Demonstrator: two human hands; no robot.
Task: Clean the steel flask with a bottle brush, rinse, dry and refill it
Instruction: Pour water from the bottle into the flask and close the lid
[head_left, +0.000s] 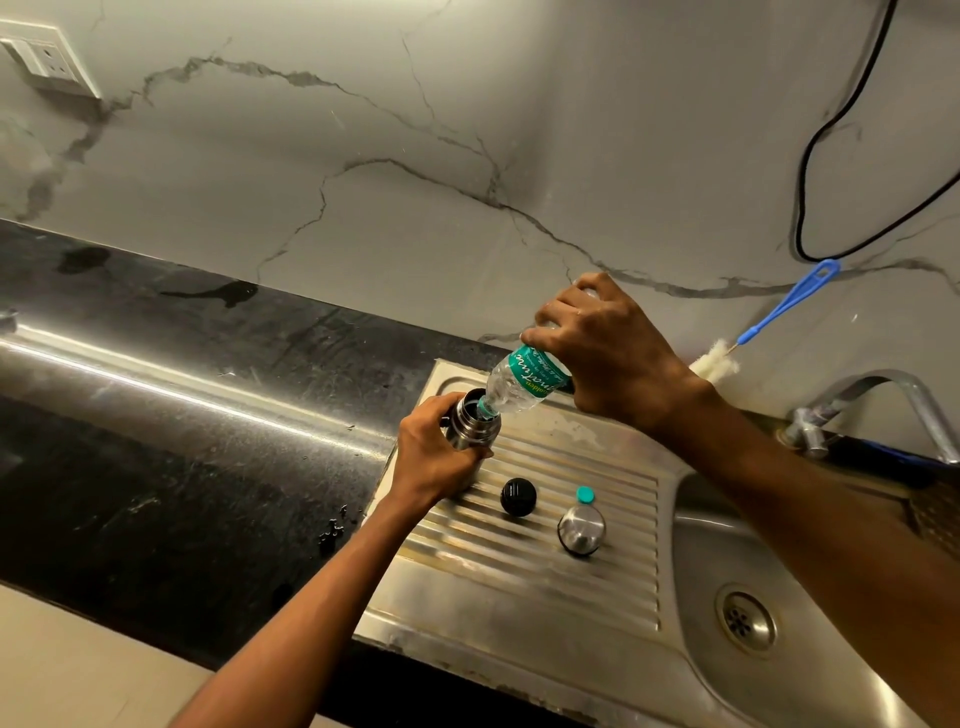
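Refilling stage, head view: the left hand (434, 460) grips the cylindrical brushed-steel flask (470, 428), which stands upright on the ribbed stainless-steel draining board (545, 597) of the sink, at its far left corner beside the black stone worktop (182, 415). The right hand (608, 353) clasps the base end of a clear plastic water bottle with a green label (524, 382), held above and to the right of the flask. The bottle's long axis slopes down and leftward, its neck meeting the flask's open mouth; whether water is flowing cannot be told. The pour appears to depend on this alignment of tilted neck over vertical flask, the left hand steadying the receiver. On the board nearer the viewer lie a round black stopper (518, 497), a small teal bottle cap (585, 495) and a domed steel flask lid (582, 529), all apart from both hands. The blue-handled bottle brush with white bristles (779, 312) leans against the marbled wall behind the tap (878, 395), so cleaning seems complete
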